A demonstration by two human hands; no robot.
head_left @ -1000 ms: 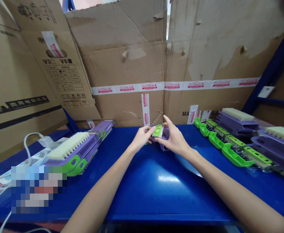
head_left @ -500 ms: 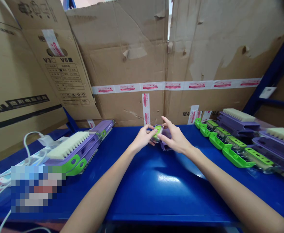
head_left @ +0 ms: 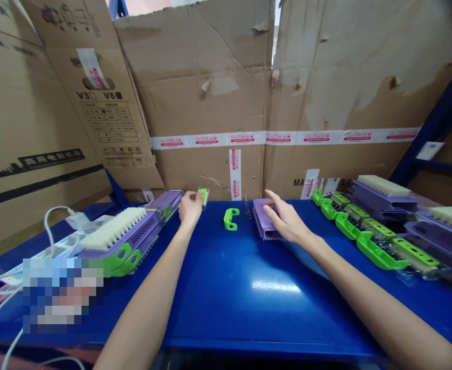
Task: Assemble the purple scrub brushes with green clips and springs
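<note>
My left hand (head_left: 190,207) reaches to the far left of the blue table (head_left: 229,303) and pinches a small green and clear part (head_left: 203,196) beside the end of a purple brush unit (head_left: 133,234). My right hand (head_left: 285,220) rests its fingers on a purple ribbed housing (head_left: 263,221) that lies flat on the table. Between the two hands lies a loose green handle piece (head_left: 231,219). A thin metal spring (head_left: 246,204) sits just left of the purple housing.
Cardboard boxes (head_left: 218,97) wall off the back and left. A row of green and purple assemblies (head_left: 376,239) and brush units (head_left: 383,190) lines the right side. White cables (head_left: 56,216) and a blurred patch lie at the near left.
My hands were together at the centre holding the green part over the purple housing. Now they have split: the left carried the green part to the left, the right set the housing down.
</note>
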